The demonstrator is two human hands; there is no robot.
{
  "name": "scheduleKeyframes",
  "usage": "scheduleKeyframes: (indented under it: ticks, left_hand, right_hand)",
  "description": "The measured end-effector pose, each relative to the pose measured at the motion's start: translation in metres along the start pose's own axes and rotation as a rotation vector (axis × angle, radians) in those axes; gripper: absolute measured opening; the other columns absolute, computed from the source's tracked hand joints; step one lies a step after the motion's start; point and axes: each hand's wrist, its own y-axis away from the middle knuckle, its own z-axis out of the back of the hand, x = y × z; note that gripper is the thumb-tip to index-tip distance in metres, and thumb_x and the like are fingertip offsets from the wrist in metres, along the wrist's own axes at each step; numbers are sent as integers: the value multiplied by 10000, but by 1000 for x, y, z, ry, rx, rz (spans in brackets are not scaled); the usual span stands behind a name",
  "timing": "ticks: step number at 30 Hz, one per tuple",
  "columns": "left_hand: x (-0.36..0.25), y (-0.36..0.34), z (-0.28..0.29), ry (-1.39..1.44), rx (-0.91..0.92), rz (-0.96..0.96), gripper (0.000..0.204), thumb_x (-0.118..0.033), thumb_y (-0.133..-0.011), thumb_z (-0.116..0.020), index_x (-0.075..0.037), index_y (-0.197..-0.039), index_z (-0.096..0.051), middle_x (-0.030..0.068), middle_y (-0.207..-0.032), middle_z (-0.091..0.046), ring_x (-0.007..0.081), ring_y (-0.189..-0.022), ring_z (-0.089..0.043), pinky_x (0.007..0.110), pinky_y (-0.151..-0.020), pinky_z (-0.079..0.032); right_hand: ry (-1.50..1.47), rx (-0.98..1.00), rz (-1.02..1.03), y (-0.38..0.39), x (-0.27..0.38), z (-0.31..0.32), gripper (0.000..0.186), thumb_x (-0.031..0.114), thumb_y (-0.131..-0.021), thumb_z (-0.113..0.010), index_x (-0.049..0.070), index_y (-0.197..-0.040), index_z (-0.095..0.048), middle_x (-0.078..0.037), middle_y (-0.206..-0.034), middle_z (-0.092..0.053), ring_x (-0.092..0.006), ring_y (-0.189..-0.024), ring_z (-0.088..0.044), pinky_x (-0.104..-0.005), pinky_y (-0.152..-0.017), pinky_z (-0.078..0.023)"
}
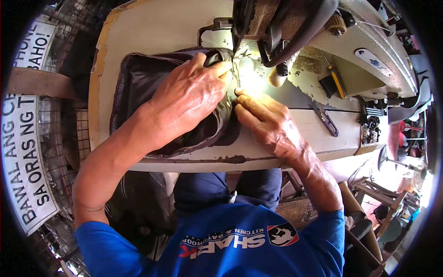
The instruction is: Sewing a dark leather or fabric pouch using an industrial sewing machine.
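Dark, shiny fabric (143, 76) with bound edges lies bunched on the sewing table, its right edge close to the needle area of a sewing machine (272, 27). My left hand (191, 90) is closed on a fold of this fabric near its upper right corner. Just right of the fabric's edge, my right hand (265, 115) has its fingers curled, thumb and fingertips pressing at the cloth edge below the machine's foot. A bright lamp glare washes out the spot between the hands, so the needle itself is hard to make out.
Right of the machine's foot lie a yellow-and-black screwdriver (339, 83) and small thread snips (326, 119). Metal bobbin-like parts (370, 129) sit at the table's right end. The table's front edge (207, 165) runs above my lap. A wire mesh with a sign (27, 161) stands at left.
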Motion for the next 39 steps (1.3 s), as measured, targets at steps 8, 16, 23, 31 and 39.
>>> scheduleKeyframes:
  ticks: [8,16,23,31,39]
  left_hand:
    - [5,-3,-3,37,-79,-68,382,-9,-880,-628,-107,-1249,-650,61,-1338,-581,334,-1133,-564,431,-1001,-489]
    - [-1,-14,-8,-127,59,50,377,18,-837,-623,-94,-1192,-683,56,-1235,-640,310,-1061,-605,410,-981,-511]
    - [11,-25,-5,-111,-12,-4,192,-18,-807,-653,-67,-990,-681,107,-1030,-662,295,-962,-610,403,-898,-508]
    - [14,-26,-9,-171,-56,-48,44,-60,-804,-661,-47,-840,-684,101,-965,-683,260,-936,-644,407,-925,-478]
    - [32,-35,-2,-138,-121,-148,125,-48,-827,-638,-23,-948,-659,129,-986,-688,255,-960,-659,430,-971,-487]
  right_hand:
    - [22,-16,22,5,0,-2,347,151,-761,-619,-3,-1071,-645,-152,-1142,-647,-321,-1137,-643,-431,-967,-542]
    - [-8,-38,15,6,-3,-4,335,147,-759,-623,-16,-1051,-639,-158,-1124,-651,-329,-1087,-655,-433,-955,-543]
    - [-92,-35,-81,0,-9,-5,288,116,-793,-601,9,-1061,-605,-136,-1117,-640,-285,-1029,-655,-401,-894,-541]
    - [-71,31,-82,1,-10,-5,182,99,-792,-594,22,-955,-566,-114,-966,-592,-285,-952,-644,-400,-811,-541]
    - [-92,-23,-246,18,-9,5,367,31,-857,-586,31,-1222,-627,-155,-1261,-644,-343,-1162,-627,-421,-1001,-514]
